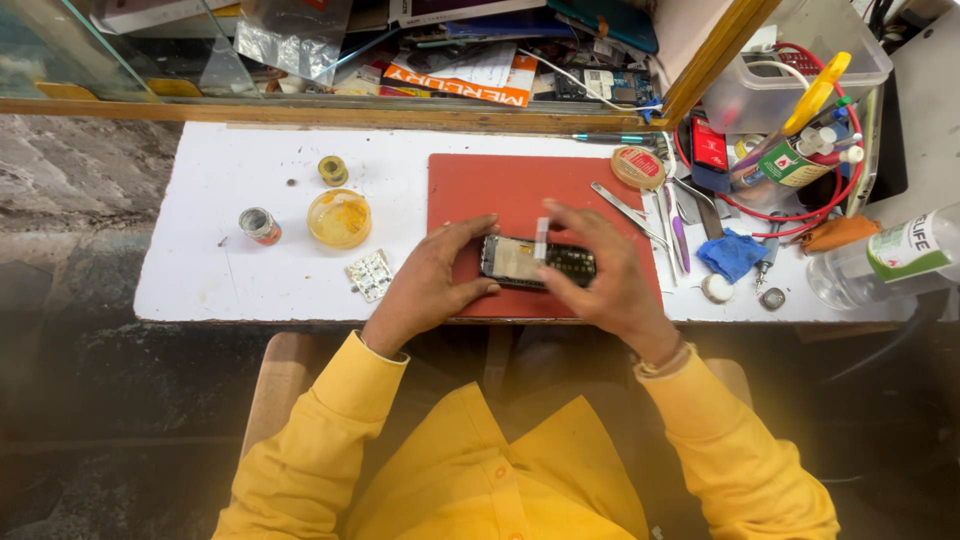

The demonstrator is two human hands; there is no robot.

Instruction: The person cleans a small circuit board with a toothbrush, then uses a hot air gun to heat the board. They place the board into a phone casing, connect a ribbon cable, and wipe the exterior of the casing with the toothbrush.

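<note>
Looking from the left of the frame, I see one small tin can [259, 225] standing on the white table [200, 280]. Next to it sits one round yellow dish [339, 218], and one little yellow roll of tape [333, 170] is just above it. One small silver pill pack [369, 274] lies near my left hand [430, 285].

My left hand rests on the red mat [470, 185] in the middle of the frame. Its fingers are curled around the left end of one small dark phone [537, 262], and they hold it still. The phone lies flat on the mat, between my two hands.

My right hand [600, 275] is on the right end of the phone. Its fingers pinch one thin white strip [541, 238] that stands up from the middle of the phone.

I think I am working on the open phone, at the strip part. I think the next move needs a slow, soft pull while my left hand keeps the phone from sliding.

Further right, one round tin with a red top [638, 167] sits at the mat's corner. One pair of tweezers [628, 210] lies beside it. One blue cloth [732, 254] is near the tools, and one clear bottle [885, 262] lies on its side at the right edge.
</note>
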